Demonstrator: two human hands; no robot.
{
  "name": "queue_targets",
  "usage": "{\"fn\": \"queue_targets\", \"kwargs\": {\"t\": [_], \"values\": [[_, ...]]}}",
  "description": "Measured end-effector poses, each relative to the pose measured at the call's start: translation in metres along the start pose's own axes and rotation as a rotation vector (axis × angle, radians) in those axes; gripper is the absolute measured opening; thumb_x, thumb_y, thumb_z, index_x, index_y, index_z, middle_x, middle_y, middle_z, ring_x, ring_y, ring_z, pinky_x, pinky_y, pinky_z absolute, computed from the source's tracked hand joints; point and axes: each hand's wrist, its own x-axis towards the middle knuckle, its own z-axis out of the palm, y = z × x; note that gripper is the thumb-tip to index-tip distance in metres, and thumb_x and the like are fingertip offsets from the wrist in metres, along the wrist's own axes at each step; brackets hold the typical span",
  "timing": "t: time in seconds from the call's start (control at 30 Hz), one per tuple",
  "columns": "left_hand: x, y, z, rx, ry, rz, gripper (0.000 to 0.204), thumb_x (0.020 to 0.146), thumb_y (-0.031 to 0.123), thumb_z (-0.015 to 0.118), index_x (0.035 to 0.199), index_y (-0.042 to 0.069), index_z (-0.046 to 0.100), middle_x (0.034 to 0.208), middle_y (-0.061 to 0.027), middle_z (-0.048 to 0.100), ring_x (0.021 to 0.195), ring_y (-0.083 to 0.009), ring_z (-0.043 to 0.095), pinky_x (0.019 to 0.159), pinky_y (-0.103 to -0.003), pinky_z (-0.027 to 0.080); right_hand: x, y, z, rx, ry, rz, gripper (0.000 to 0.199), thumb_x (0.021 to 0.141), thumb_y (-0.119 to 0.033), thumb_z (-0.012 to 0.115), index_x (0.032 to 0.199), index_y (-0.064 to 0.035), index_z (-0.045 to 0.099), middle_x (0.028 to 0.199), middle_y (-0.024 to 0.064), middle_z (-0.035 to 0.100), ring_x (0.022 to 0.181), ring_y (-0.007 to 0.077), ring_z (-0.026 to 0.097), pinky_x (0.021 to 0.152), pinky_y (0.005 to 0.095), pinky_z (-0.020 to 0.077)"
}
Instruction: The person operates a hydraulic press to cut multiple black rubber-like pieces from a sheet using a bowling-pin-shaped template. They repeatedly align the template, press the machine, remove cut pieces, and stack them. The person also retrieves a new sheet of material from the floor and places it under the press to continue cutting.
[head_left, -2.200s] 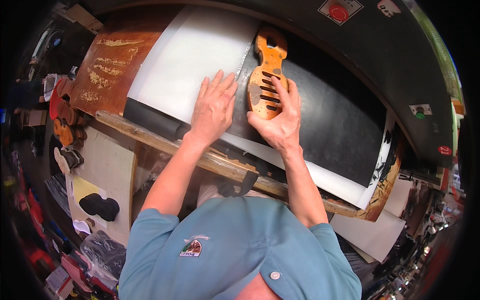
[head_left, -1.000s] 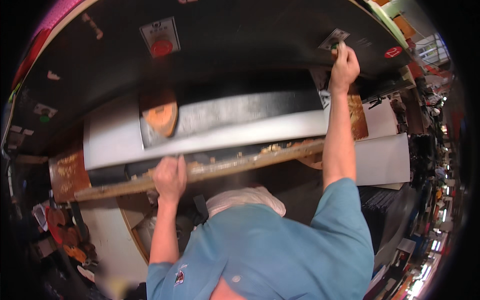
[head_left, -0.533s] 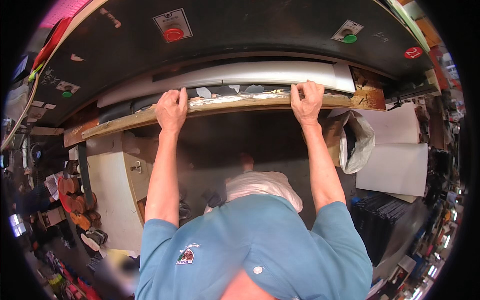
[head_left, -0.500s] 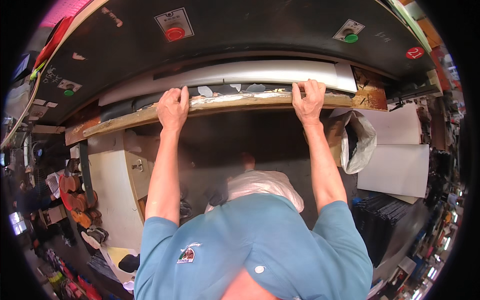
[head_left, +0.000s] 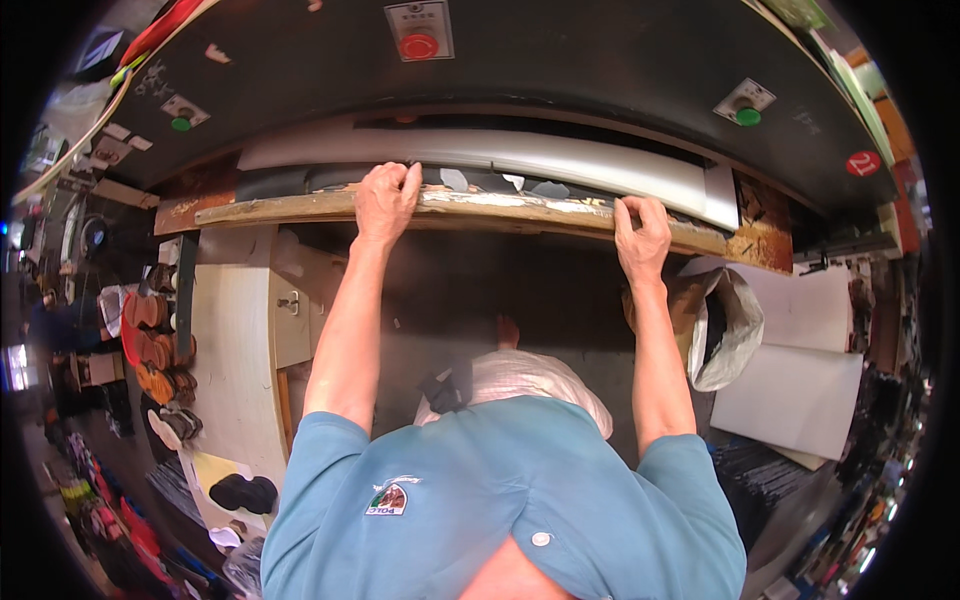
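Note:
My left hand [head_left: 388,203] is closed, thumb against curled fingers, at the left part of a worn wooden ledge [head_left: 275,210]. Over the same ledge, towards its right end, my right hand [head_left: 642,236] is also closed, fingers bent down and thumb beside them. Both sets of fingertips meet the near edge of a black strip of sheet [head_left: 285,184] with several pale grey gaps or patches between the hands. What the fingers pinch is too small and covered to name. Just beyond the strip lies a long, shiny white sheet [head_left: 560,155], partly under the dark machine front.
The dark machine panel [head_left: 580,60] carries a red button [head_left: 418,45] and green buttons [head_left: 747,116]. Left stands a pale cabinet [head_left: 232,340], with shoe-sole-like pieces [head_left: 150,345] beside it. At right are a white-lined bag [head_left: 735,340] and white boards [head_left: 790,395].
The view has turned, shifting the machine rightward in the picture. My right hand has drawn slightly back from the white sheet towards the ledge; the left stays by the same part of the strip.

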Motion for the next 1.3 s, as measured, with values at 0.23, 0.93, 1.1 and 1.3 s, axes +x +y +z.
{"fn": "queue_targets", "kwargs": {"t": [0.23,0.93,1.1,1.3], "values": [[-0.052,0.013,-0.017,-0.049,0.061,0.045,0.034,0.096,0.02,0.077,0.071,0.003,0.063,0.074,-0.0169,0.066,0.076,-0.0392,0.066,0.072,-0.052,0.053,-0.034,-0.036,-0.026,0.125,0.007,0.405,0.011,0.098,-0.01,0.08,0.093,-0.0015,0.074,0.085,0.0015,0.069,0.079,0.0122,0.062,0.074,0.0303,0.0515],[-0.142,-0.005,-0.127,0.03,-0.013,0.056,0.046,0.097,-0.001,0.067,0.143,0.005,0.068,0.149,-0.019,0.065,0.145,-0.0419,0.056,0.12,-0.055,0.043,-0.054,-0.292,0.135,0.01,-0.46,0.008,0.092,0.066,-0.037,0.086,0.147,0.0019,0.064,0.155,0.0411,0.044,0.134,0.0563,0.051,0.114,0.0571,0.0463],[-0.174,0.005,-0.145,0.022,-0.049,0.036,0.044,0.095,-0.003,0.068,0.139,0.003,0.07,0.152,-0.0196,0.063,0.147,-0.0429,0.054,0.12,-0.056,0.043,-0.055,-0.283,0.077,0.854,-0.51,0.532,0.091,0.077,-0.027,0.088,0.156,0.005,0.054,0.146,0.019,0.061,0.131,0.0269,0.064,0.113,0.0369,0.0506],[-0.166,0.038,-0.162,-0.118,-0.032,-0.001,0.037,0.096,0.01,0.075,0.132,-0.001,0.071,0.146,-0.0242,0.065,0.141,-0.0448,0.058,0.117,-0.054,0.046,-0.049,-0.267,0.045,1.166,-0.474,0.717,0.099,0.077,-0.032,0.079,0.162,0.0061,0.045,0.133,0.013,0.068,0.111,0.0147,0.068,0.097,0.0261,0.0542]]}}
